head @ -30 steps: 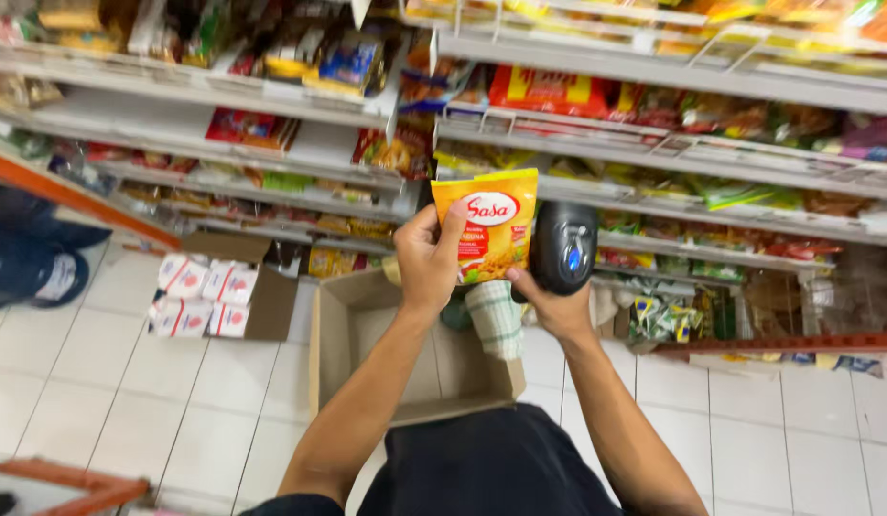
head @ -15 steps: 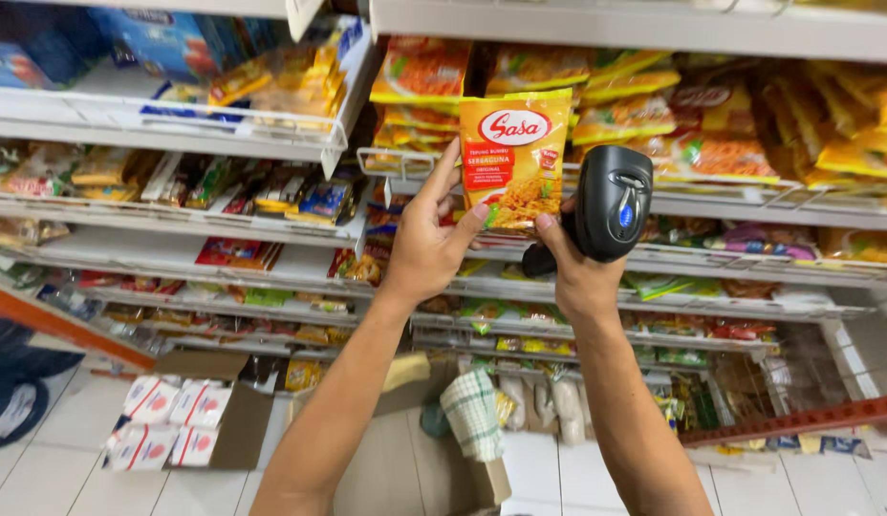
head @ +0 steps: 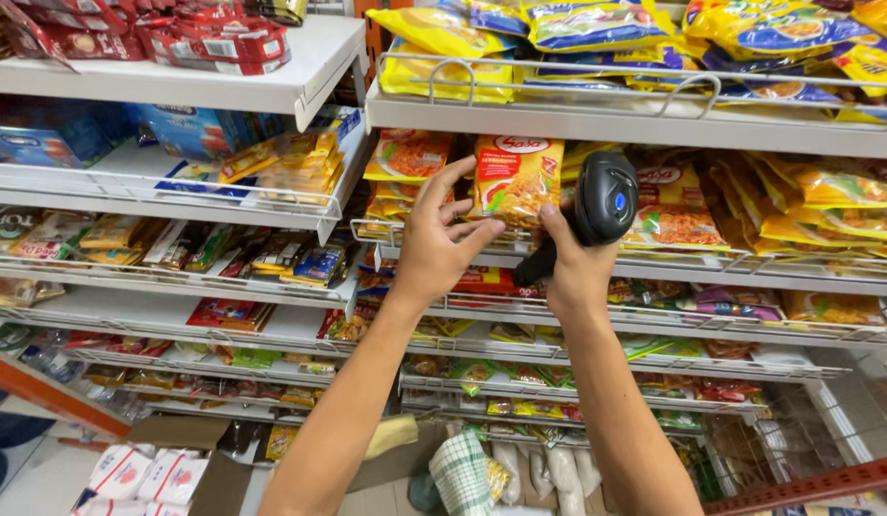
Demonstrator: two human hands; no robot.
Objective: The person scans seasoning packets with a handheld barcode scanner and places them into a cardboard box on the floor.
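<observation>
My left hand holds an orange and yellow seasoning packet by its lower left edge, up against a wire-fronted shelf of similar packets. My right hand grips a black handheld barcode scanner with a blue button, and its fingers also touch the packet's lower right corner. The scanner's head sits just right of the packet.
White shelves hold rows of packets: yellow and blue bags above, red packs upper left, small sachets on the left. Below, an open cardboard box with white packs and a checked cloth lie near the floor.
Both hands have risen from above the floor box to the shelf, carrying the packet and scanner. The view has tilted up and closer to the shelves.
</observation>
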